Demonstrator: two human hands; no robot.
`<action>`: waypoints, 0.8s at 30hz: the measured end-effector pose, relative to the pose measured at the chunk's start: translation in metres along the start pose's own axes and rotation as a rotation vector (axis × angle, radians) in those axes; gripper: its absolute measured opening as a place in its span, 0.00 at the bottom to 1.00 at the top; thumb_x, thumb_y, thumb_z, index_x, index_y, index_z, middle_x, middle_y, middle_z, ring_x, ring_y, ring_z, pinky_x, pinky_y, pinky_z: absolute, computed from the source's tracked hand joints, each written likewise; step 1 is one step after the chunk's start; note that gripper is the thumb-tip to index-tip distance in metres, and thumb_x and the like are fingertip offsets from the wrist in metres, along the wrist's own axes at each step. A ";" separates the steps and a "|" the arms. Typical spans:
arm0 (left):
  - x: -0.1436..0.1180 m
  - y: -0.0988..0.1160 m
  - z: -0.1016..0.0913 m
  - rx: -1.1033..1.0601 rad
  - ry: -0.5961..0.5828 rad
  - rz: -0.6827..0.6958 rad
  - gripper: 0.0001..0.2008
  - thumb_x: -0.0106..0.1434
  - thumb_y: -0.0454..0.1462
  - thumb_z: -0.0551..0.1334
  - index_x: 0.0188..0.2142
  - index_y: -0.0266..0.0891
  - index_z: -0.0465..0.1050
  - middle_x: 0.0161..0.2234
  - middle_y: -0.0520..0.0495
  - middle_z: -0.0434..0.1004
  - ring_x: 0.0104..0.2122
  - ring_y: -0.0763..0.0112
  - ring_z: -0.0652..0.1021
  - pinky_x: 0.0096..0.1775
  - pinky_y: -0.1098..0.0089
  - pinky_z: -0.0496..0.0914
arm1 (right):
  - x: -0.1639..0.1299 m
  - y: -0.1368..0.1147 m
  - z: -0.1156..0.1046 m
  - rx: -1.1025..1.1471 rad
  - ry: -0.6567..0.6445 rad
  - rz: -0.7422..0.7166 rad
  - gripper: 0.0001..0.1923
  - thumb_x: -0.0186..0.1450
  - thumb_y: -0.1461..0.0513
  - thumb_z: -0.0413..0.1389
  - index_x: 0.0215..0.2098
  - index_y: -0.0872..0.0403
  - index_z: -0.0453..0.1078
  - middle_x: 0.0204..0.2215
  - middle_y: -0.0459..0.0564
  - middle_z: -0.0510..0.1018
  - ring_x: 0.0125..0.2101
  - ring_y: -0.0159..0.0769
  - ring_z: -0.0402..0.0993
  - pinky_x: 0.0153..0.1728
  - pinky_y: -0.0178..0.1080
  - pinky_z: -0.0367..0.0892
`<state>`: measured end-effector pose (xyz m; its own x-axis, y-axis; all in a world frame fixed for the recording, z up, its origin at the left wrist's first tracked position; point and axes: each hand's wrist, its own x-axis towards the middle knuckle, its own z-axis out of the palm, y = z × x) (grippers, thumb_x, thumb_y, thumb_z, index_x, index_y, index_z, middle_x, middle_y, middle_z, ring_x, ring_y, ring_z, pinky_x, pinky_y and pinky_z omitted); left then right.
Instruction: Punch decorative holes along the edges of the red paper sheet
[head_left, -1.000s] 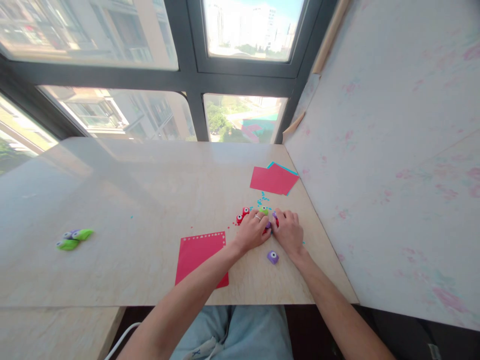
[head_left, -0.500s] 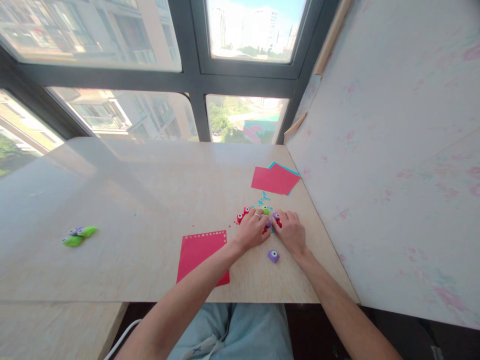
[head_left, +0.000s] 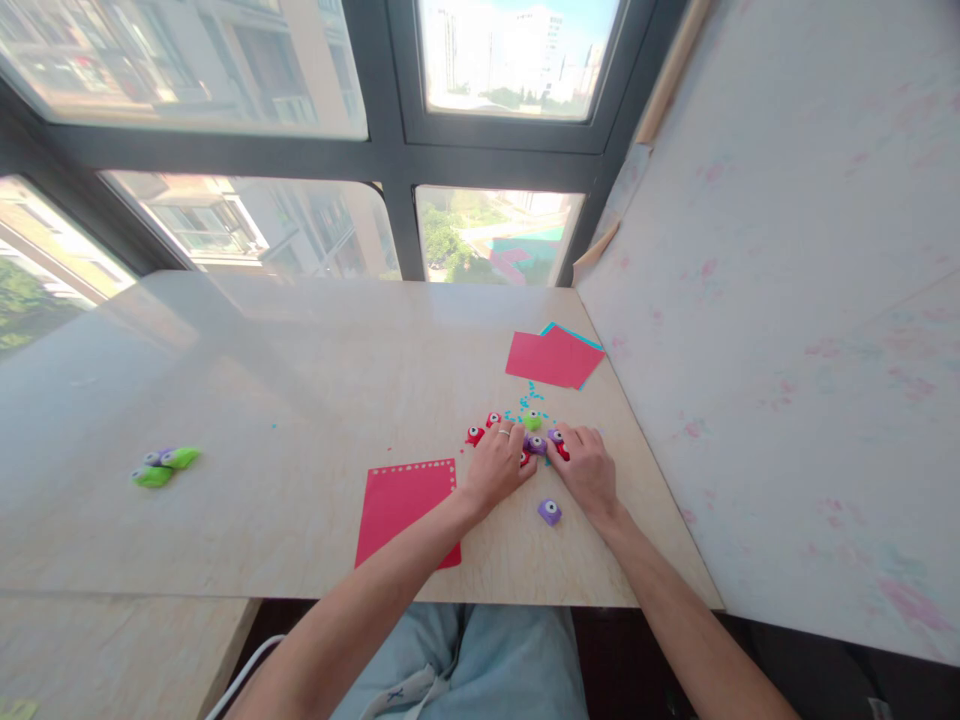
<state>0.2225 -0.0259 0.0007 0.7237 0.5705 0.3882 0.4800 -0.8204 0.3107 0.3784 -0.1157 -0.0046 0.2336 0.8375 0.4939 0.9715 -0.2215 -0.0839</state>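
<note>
My left hand [head_left: 495, 468] and my right hand [head_left: 589, 470] rest side by side on the wooden table [head_left: 300, 400], fingers curled over a cluster of small craft punches. A purple punch [head_left: 536, 444] sits between the two hands, with a red one [head_left: 559, 446] under my right fingertips. Two red punches [head_left: 475, 435] lie just left of my left fingers, and a green punch [head_left: 532, 420] lies beyond them. Another purple punch [head_left: 549, 512] stands alone near my right wrist. Whether either hand grips a punch is hidden.
A red paper sheet with a punched top edge [head_left: 405, 510] lies near the table's front edge. Red and teal sheets [head_left: 553, 357] are stacked at the back right, with teal paper bits [head_left: 525, 400] scattered nearby. Green and purple punches [head_left: 161, 465] lie far left. A wall board [head_left: 750, 300] borders the right side.
Both hands stayed on the punch cluster and have spread slightly apart, showing the purple punch between them. The camera has shifted a little.
</note>
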 end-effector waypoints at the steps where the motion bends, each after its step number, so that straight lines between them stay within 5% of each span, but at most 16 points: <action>1: 0.000 0.000 0.001 -0.009 0.001 -0.008 0.12 0.62 0.40 0.61 0.44 0.40 0.64 0.41 0.42 0.72 0.43 0.57 0.74 0.45 0.59 0.71 | 0.000 0.000 0.000 0.003 0.002 0.001 0.13 0.68 0.57 0.52 0.45 0.57 0.71 0.34 0.56 0.76 0.37 0.44 0.68 0.36 0.41 0.64; 13: -0.004 -0.010 0.000 -0.020 0.055 0.138 0.15 0.61 0.38 0.59 0.47 0.39 0.64 0.41 0.41 0.75 0.44 0.58 0.76 0.46 0.60 0.71 | -0.001 0.001 -0.001 0.046 0.034 0.022 0.14 0.69 0.56 0.50 0.46 0.56 0.72 0.34 0.56 0.76 0.38 0.44 0.68 0.38 0.41 0.65; 24: -0.005 -0.009 -0.004 0.091 0.119 0.202 0.04 0.61 0.38 0.59 0.32 0.40 0.69 0.30 0.45 0.74 0.36 0.61 0.76 0.40 0.65 0.72 | -0.002 0.005 -0.005 0.060 0.040 0.028 0.14 0.68 0.57 0.51 0.45 0.56 0.72 0.35 0.55 0.75 0.37 0.43 0.68 0.39 0.41 0.65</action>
<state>0.2120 -0.0213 -0.0007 0.7487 0.3907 0.5356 0.3783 -0.9152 0.1387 0.3822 -0.1211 -0.0014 0.2598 0.8108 0.5245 0.9656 -0.2131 -0.1488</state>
